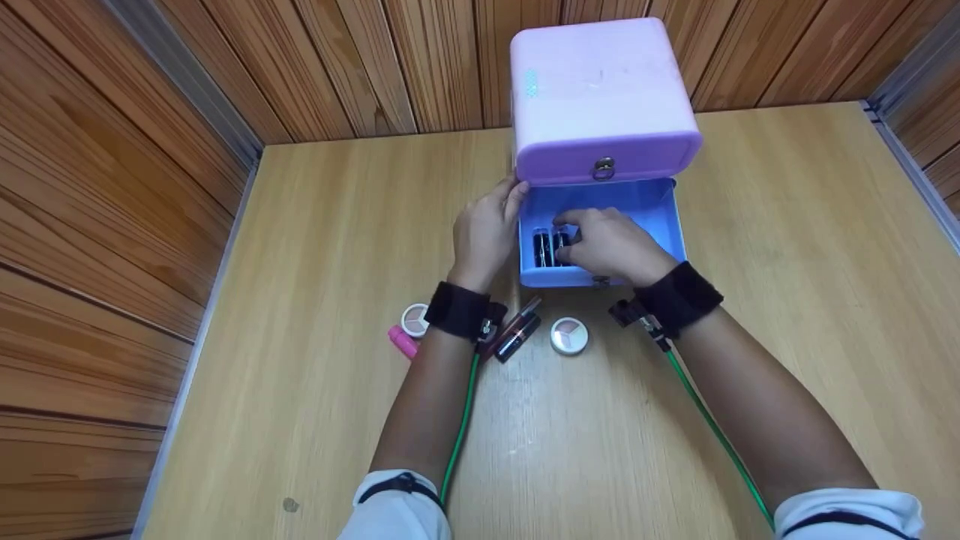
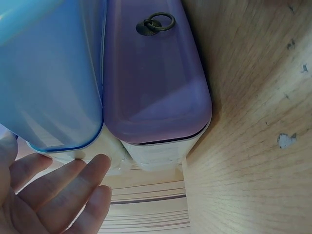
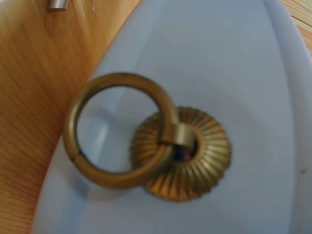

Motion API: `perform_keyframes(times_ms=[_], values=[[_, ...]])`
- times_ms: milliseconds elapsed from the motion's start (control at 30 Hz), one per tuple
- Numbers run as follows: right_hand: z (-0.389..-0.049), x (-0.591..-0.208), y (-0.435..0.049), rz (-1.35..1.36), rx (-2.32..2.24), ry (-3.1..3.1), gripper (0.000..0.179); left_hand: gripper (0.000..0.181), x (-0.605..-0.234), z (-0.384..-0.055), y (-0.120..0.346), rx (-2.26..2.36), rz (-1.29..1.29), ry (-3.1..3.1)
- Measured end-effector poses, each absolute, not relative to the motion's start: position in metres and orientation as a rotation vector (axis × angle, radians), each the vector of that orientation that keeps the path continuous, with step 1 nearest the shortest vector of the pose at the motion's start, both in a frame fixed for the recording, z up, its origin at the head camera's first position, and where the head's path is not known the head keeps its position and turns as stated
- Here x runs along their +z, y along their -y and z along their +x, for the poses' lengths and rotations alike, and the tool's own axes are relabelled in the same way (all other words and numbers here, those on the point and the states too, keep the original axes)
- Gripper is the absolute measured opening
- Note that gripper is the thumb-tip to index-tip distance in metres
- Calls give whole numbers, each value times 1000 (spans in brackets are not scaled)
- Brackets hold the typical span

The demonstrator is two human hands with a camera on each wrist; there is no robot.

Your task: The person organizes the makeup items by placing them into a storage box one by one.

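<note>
A drawer box (image 1: 600, 82), pink on top with a purple front, has its lower blue drawer (image 1: 652, 217) pulled out. My right hand (image 1: 611, 244) reaches into the drawer, thumb and fingers around the two ends of a dark lipstick tube (image 1: 560, 244). Beside it lies a second dark lipstick tube (image 1: 541, 247). My left hand (image 1: 484, 232) rests at the box's left side; in the left wrist view its fingers (image 2: 73, 190) stretch beneath the blue drawer's side. The right wrist view shows the drawer's brass ring pull (image 3: 122, 180), with the right hand out of sight.
On the table in front of the drawer lie a round eyeshadow compact (image 1: 569, 336), a dark tube (image 1: 517, 337) with another alongside, a second compact (image 1: 414, 320) and a pink tube (image 1: 403, 341), partly behind my left forearm. Wooden panels (image 1: 330, 67) stand behind and at the sides.
</note>
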State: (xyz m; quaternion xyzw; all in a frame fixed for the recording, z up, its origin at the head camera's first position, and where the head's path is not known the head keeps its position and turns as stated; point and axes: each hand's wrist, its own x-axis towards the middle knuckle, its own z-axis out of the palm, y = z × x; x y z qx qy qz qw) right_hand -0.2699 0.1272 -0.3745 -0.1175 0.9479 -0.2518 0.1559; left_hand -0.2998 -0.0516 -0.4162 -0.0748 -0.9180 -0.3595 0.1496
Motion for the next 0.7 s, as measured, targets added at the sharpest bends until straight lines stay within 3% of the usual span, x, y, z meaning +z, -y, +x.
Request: perform_keyframes(times_ms=[700], values=[[-263,-373,-129,-360,-789,-2784,46,53,-417,-301,51,-1080,-216,2632]])
